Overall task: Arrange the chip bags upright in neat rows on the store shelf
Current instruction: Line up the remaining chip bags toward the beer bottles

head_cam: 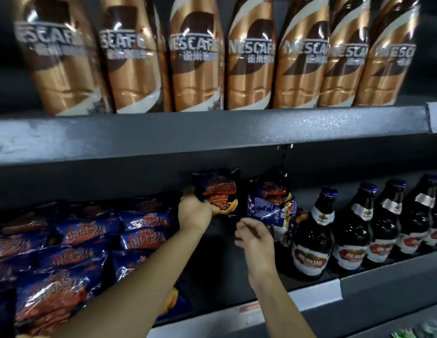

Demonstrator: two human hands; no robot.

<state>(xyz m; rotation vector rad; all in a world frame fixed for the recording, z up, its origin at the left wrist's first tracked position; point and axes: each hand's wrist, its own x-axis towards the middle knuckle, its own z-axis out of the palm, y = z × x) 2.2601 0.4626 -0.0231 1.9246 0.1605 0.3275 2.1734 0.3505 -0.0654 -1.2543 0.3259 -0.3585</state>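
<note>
While left hand (195, 212) grips one chip bag (221, 191), right hand (254, 239) by second bag (271, 206), grip unclear, seven coffee bottles (196, 57) above

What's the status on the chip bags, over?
Left hand grips one chip bag, upright. Right hand at second bag, grip unclear. Beer bottles close beside it.

Both your forearms extended. Left grip (194, 211) clasps chip bag (216, 193) at its lower left edge. Right grip (255, 240), fingers curled, below-right of that bag; hold unclear.
</note>
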